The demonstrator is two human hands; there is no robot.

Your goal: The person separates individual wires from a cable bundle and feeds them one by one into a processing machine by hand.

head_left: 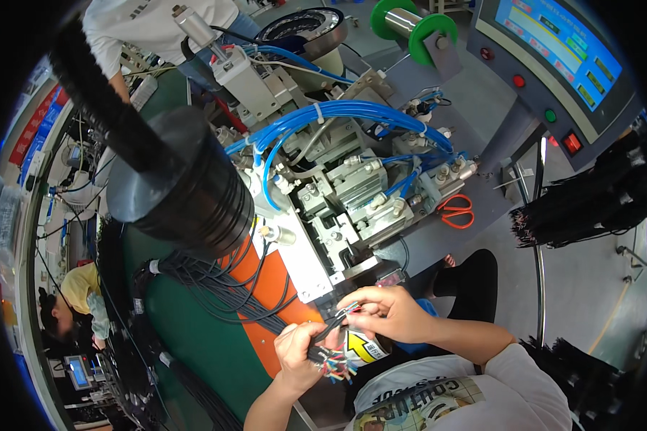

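My left hand (295, 353) is closed round a bunch of thin black cables; their coloured wire ends (336, 365) fan out below its fingers. The rest of the black cable bundle (212, 284) trails away to the left over the orange and green work surface. Close by on the right, my right hand (397, 316) pinches a cable end with small coloured wires (349, 309) between thumb and fingers. Both hands are just in front of the near end of a metal machine (338, 233). A yellow arrow label (364, 348) shows beneath them.
Blue air hoses (352, 108) arch over the machine. A black ribbed duct (187, 190) hangs at left. Orange-handled scissors (456, 211) lie right of the machine, below a control screen (568, 50). Black cable bundles (589, 205) hang at far right. Other people are at left.
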